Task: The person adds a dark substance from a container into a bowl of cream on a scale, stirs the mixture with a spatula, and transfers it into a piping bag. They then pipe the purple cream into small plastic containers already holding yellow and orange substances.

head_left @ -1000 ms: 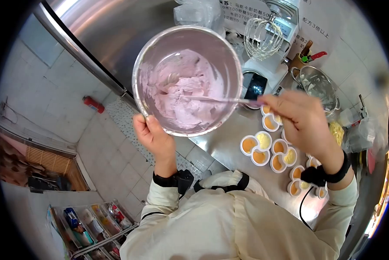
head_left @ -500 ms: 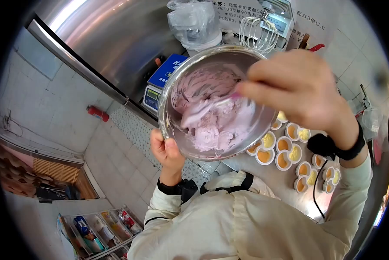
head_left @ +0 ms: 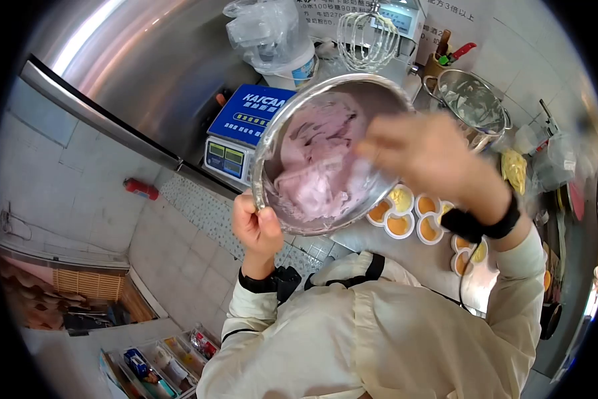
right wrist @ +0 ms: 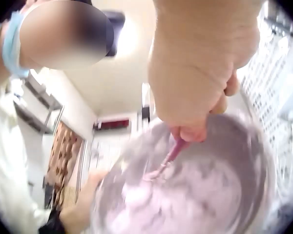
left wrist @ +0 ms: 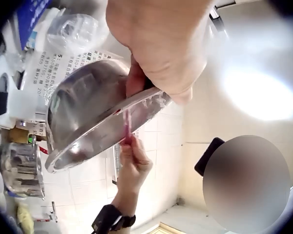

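Note:
A metal mixing bowl [head_left: 262, 149] holding thick pink cream [head_left: 315, 183] is raised and tilted in front of the person. My left hand [head_left: 257, 226] grips its near-left rim, thumb inside and fingers under the outside. Over the far-right side of the bowl is my right hand [head_left: 425, 149], blurred by motion in the head view. It pinches the purple handle of a spatula [right wrist: 175, 150], whose cream-coated lower end reaches into the bowl in the right wrist view. From below, the left wrist view shows the bowl's bare outside and the spatula handle at its rim.
White three-part cups [head_left: 398, 226] with orange and yellow fillings stand on the steel counter to the right. A blue-topped scale [head_left: 245, 120] is left of the bowl. Behind are a mixer whisk [head_left: 369, 40], a bag-covered bucket [head_left: 289, 66] and a steel pot [head_left: 478, 100].
The bowl has come down and to the right and tilted, uncovering the scale. My right hand has swung from the right side to over the bowl, moving the spatula through the cream.

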`<state>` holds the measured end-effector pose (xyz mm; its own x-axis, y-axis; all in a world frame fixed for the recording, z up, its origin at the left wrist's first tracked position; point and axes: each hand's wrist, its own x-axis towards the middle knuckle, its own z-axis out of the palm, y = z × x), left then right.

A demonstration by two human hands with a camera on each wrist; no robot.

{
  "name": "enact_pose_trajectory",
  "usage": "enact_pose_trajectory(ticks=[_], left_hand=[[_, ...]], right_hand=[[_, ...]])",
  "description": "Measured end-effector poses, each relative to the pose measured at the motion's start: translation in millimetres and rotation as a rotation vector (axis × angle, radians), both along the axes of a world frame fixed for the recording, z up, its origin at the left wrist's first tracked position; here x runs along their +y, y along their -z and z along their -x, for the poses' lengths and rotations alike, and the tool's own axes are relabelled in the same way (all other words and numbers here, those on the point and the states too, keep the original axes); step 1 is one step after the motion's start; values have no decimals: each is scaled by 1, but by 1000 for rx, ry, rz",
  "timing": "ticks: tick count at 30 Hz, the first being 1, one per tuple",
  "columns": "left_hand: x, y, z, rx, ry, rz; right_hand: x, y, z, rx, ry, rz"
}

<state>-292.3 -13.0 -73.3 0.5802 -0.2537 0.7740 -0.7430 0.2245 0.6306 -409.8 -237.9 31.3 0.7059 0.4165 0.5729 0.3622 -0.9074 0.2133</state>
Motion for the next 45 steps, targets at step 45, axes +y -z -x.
enact_pose_trajectory(ticks=[45], left_hand=[[-19, 113, -42, 648, 111, -145]], right_hand=[[95, 165, 39, 223, 712, -522]])
